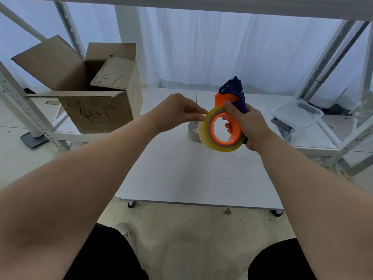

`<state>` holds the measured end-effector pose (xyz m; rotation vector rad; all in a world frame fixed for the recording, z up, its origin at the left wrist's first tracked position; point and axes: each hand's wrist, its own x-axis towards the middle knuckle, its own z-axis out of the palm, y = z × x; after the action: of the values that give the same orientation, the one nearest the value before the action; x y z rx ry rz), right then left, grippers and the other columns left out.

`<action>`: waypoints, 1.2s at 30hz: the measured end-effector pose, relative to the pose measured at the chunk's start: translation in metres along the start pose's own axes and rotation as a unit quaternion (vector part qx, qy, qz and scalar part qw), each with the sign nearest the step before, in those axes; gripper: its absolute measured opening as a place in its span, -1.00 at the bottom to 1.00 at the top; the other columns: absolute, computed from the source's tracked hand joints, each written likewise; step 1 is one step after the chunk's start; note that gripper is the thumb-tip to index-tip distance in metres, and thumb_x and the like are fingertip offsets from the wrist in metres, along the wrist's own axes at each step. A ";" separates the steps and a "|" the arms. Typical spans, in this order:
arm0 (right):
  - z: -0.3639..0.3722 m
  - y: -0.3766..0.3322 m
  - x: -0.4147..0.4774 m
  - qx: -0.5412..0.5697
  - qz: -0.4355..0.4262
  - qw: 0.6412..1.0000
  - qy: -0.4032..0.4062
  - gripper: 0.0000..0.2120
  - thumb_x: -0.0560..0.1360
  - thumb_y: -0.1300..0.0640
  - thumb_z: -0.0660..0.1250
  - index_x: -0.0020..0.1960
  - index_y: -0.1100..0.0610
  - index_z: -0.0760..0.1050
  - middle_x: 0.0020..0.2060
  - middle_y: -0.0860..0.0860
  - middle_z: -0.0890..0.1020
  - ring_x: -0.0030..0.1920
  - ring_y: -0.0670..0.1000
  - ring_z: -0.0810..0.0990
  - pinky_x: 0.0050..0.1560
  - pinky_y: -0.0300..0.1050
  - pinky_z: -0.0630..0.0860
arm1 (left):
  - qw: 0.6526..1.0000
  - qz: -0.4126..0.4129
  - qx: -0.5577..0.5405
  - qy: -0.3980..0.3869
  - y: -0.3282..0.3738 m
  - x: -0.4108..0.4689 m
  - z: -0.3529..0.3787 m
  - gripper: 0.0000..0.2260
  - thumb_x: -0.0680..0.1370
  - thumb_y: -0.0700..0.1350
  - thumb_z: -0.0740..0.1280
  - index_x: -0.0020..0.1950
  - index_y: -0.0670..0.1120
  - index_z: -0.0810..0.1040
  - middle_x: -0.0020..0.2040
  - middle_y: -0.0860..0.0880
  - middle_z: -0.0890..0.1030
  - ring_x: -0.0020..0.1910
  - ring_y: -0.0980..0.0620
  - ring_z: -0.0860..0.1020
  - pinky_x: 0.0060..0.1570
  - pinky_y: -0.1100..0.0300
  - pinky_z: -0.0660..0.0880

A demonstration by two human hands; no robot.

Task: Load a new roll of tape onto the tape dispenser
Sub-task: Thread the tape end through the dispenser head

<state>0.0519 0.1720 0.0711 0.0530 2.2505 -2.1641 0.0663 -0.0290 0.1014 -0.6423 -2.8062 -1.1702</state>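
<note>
The right hand [247, 126] was wrapped around the tape dispenser [232, 98], thumb lying over the top of the roll and fingertips showing through the orange hub. It held the dispenser up in the air above the middle of the white worktop [181, 174], with the dark blue and orange head pointing upward and away. The yellowish roll of tape [210, 136] sat on the orange hub, its open side turned toward the person.

The left hand [177, 112] was closed down narrow, thumb and forefinger pinched at the upper left rim of the roll; whether they held a loose end of the tape I could not tell. Both forearms were bare and reached forward over the near edge of the worktop.

Just behind the held roll, a second roll [192, 132] with a pale core stood on the worktop, partly hidden. At the far left, beyond the worktop's left edge, an open cardboard box [92, 110] with black handwriting on its side rested on a low white shelf [66, 135]. Off the far right corner a clear plastic tub [298, 116] lay on another low shelf, with a dark metal object [281, 125] just beside it. White curtains [222, 47] hung behind everything, and grey metal racking posts [323, 61] stood at both sides.
</note>
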 end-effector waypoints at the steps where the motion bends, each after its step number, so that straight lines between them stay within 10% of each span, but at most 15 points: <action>1: -0.001 0.002 0.000 -0.008 -0.004 1.000 0.001 -0.74 0.48 -0.06 0.36 0.11 0.00 0.45 -0.12 -0.02 0.63 -0.14 0.04 0.59 -0.14 -0.12 0.59 | 0.999 0.004 0.051 -0.017 0.001 0.000 0.001 -0.75 0.49 -0.10 0.37 0.14 -0.12 0.62 0.06 -0.07 0.67 -0.06 0.07 0.59 0.14 0.19 0.52; 24: -0.010 0.003 -0.002 -0.006 0.003 0.998 -0.064 -0.64 0.45 -0.04 0.37 0.20 0.05 0.46 -0.03 0.06 0.64 -0.11 0.08 0.61 -0.09 -0.08 0.61 | 0.975 0.084 0.205 -0.008 0.015 -0.004 0.001 -0.76 0.56 -0.09 0.27 0.16 -0.13 0.60 0.07 -0.07 0.66 -0.05 0.06 0.56 0.00 0.33 0.36; 36: 0.014 -0.003 0.008 0.037 -0.045 0.998 0.024 -0.71 0.48 -0.08 0.36 0.14 0.01 0.46 0.06 0.08 0.63 0.07 0.13 0.62 0.17 0.06 0.57 | 0.982 -0.130 -0.132 0.033 0.003 0.009 0.017 -0.50 0.50 0.12 0.32 0.33 -0.12 0.38 0.10 -0.07 0.56 0.03 0.01 0.56 0.06 0.15 0.53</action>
<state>0.0435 0.1581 0.0737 0.0038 2.2388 -2.3146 0.0614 -0.0120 0.0930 -0.2401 -2.7655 -1.5946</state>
